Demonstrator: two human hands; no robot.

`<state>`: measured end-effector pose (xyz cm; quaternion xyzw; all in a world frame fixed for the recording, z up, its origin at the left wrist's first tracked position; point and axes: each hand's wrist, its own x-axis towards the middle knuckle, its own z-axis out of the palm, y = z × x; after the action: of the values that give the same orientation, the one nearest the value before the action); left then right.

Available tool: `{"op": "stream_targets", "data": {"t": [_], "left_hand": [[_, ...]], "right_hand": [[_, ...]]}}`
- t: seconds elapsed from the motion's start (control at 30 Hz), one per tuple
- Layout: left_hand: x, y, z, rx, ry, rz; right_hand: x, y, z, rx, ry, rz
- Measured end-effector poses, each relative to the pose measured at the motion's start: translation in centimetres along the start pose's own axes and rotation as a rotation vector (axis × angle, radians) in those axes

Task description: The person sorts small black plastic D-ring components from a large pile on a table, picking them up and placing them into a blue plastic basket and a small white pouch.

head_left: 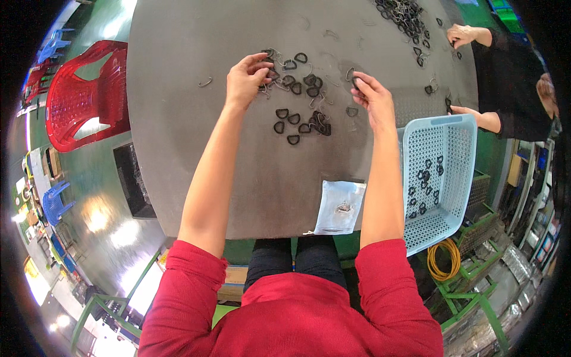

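Observation:
My left hand [244, 81] is at the left edge of a loose pile of black D-rings [295, 87] and thin metal hooks, its thumb and fingers closed on a dark ring partly hidden behind them. To the right of the pile, my right hand [375, 100] pinches a black D-ring [356, 83]; a curved metal hook [349, 72] shows just beyond its fingertips. Closer to me lies a smaller group of D-rings [293, 119], some loose and some bunched. A single D-ring [352, 111] sits below my right hand.
A light blue plastic basket [410, 178] at the right holds several black rings. Near the table's front edge lies a pale blue pouch [339, 208]. Another person's hands [467, 35] work at the right beside a larger pile [404, 18]. A red chair [83, 98] stands left of the grey table [178, 149].

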<state>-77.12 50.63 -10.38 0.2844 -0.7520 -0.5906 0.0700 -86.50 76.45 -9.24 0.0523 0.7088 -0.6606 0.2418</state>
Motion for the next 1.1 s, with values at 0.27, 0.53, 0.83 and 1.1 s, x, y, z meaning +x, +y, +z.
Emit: {"op": "stream_targets", "data": {"t": [0.27,0.53,0.83,1.1], "left_hand": [[0.4,1.9,-2.1,-0.367,-0.241,-0.231],[2.6,2.0,2.9,-0.217,-0.231,-0.312],[1.9,0.1,4.3,0.611,0.059,0.381],[2.7,-0.4,4.0,0.863,0.136,0.377]], "right_hand": [[2.2,-0.5,2.2,0.444,-0.3,0.26],[2.8,1.0,7.5,-1.002,-0.079,-0.153],[5.6,-1.8,4.2,0.119,-0.338,0.107],[9.2,-1.0,10.0,-0.994,-0.194,-0.28]]}}
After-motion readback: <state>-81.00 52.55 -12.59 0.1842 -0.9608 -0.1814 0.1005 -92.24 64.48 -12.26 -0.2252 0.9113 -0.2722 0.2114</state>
